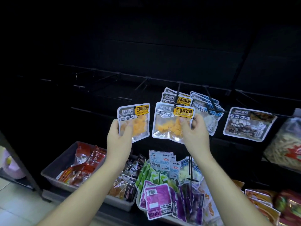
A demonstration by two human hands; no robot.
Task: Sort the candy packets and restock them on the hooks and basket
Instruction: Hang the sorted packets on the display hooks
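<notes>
My left hand [119, 137] grips one mango gummy packet [135, 121] by its lower left corner, held up in front of the rack. My right hand [194, 132] pinches a second mango packet [169, 123] by its right edge, its top at the tip of a black hook [178, 95] with more of the same hanging behind. The back panel [146, 46] is black and dim. Below, a grey bin [53, 167] holds red packets, purple packets [157, 198] lie beside it, and pale floor tiles [14, 207] show lower left.

hooks [105, 78] dim, bag [285, 144] cut off right
</notes>
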